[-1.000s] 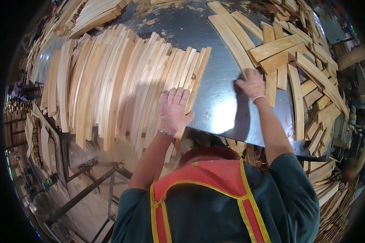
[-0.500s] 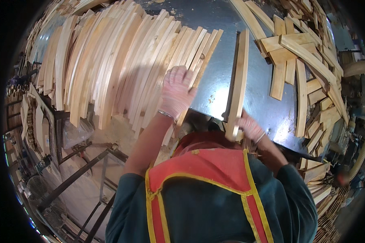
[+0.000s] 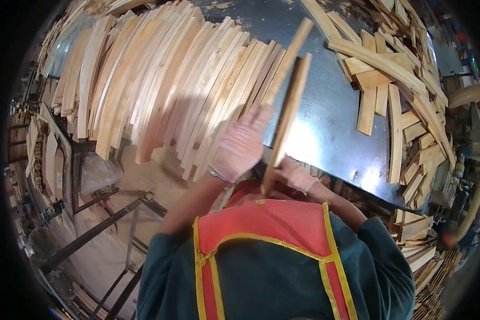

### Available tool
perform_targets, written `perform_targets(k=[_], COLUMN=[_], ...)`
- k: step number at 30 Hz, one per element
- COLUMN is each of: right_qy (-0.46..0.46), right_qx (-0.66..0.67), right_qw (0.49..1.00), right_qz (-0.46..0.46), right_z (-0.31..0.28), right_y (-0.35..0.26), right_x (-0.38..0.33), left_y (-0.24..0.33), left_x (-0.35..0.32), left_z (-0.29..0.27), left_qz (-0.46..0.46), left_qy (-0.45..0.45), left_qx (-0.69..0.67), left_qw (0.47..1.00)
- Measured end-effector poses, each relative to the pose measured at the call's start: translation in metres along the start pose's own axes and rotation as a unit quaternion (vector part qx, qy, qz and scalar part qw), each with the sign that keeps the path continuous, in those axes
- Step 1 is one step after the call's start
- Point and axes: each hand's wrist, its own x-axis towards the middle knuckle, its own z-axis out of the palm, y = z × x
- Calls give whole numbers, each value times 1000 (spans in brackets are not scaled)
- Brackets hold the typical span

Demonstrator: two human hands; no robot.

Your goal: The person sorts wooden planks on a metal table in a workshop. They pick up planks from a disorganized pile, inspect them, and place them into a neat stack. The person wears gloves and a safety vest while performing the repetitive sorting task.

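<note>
Change: since half a second ago the right hand [image 3: 298,176] has swung its wooden slat [image 3: 285,120] leftward, so it now sits against the edge of the fanned row of slats [image 3: 160,90]; the left hand [image 3: 242,144] has dropped lower and nearer the body.
Left hand: gloved, resting on the near ends of the fanned row, just beside the held slat; its fingers lie together and stretched flat, gripping nothing.
Right hand: gloved, low at the table [image 3: 325,133] edge, fingers closed around the bottom end of the wooden slat.
Held slat: stands on edge, tilted up and away from the person, its far end over the dark metal table; it looks like two slats held together, though motion blur makes this uncertain.
Fanned row: pale curved slats lie side by side across the left half of the table, overhanging its near edge.
Loose pile: a jumble of shorter slats [image 3: 378,80] lies on the right of the table, well apart from the hands.
Person: wears a dark green top under an orange vest [image 3: 266,229] with yellow trim.
</note>
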Motion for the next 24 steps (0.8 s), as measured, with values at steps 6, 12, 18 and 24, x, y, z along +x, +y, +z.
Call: perform_targets(k=[6,12,18,24], right_qy=[-144,-178,-188,-88], right_qx=[-29,480,426,412], right_qw=[978,857,884,897], right_qz=[-150,-54,-38,-134], right_z=[-31,-52,-47,-48], right_y=[-60,-81,-41,-44], right_x=[45,3,36,37], left_y=[-49,-43,-40,-3], left_x=[17,54,57,62], left_z=[-31,41,44,29], left_qz=[-91,-95,-254,-197], left_qy=[67,127,163,34], left_qx=[-114,-99,-271,-26], left_qw=[987,982,914,980])
